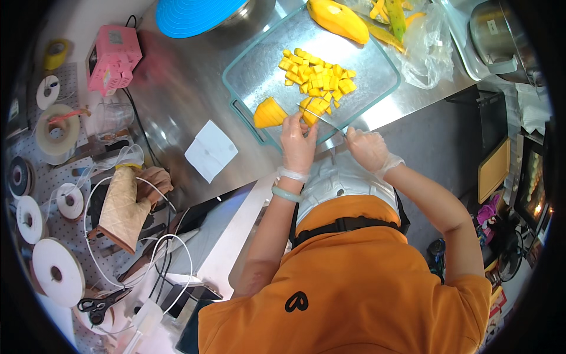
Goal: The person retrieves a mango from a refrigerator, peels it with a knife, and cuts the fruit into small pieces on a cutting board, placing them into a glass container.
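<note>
My right hand (367, 148), in a clear disposable glove, grips the handle of a knife (326, 120). The thin blade lies across a scored mango piece (315, 109) near the front edge of a translucent cutting board (376, 90) with a green-grey rim. My left hand (298, 144), gloved too, has its fingertips on the near side of that piece, close to the blade. Left of those fingers lies a sliced mango section (269, 113). A spread of diced mango (316, 75) covers the board's middle. A peeled whole mango (339, 20) rests at the far edge.
Mango peels (395, 22) and a clear plastic bag (426, 55) lie beyond the board's right side. A white paper sheet (211, 151) is on the steel counter (172, 101). A blue lid (196, 15), a pink device (114, 57) and a metal pot (502, 40) stand around.
</note>
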Tool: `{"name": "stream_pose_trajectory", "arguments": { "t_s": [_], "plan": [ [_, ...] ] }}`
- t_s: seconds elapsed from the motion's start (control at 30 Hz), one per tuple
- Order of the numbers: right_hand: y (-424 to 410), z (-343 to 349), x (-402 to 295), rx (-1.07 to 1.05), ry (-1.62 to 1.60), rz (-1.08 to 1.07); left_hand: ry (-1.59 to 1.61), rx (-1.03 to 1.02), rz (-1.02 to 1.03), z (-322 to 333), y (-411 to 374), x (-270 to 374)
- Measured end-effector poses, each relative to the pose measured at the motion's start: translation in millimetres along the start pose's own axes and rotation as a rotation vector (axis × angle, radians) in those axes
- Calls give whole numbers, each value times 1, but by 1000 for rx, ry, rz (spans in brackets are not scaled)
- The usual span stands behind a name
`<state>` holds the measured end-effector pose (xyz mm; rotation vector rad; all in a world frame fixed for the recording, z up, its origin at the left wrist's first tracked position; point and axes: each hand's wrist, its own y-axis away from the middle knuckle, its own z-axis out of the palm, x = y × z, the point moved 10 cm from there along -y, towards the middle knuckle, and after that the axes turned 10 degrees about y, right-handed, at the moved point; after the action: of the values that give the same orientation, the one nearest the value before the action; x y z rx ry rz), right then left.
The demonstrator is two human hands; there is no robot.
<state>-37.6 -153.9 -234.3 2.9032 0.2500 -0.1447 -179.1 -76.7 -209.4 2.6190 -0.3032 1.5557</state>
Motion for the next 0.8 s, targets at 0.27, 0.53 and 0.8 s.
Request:
{"name": "stream_pose_trajectory", "arguments": {
  "t_s": [0.27, 0.53, 0.8],
  "plan": [
    [8, -41, -11, 94, -69, -19, 80, -1, -30, -6, 7, -9],
    [4, -3, -10, 62, -32, 28, 99, -4, -80, -2, 4, -16],
    [12, -30, -24, 122, -23, 25, 53, 46, -49, -24, 4, -4]
  ]
}}
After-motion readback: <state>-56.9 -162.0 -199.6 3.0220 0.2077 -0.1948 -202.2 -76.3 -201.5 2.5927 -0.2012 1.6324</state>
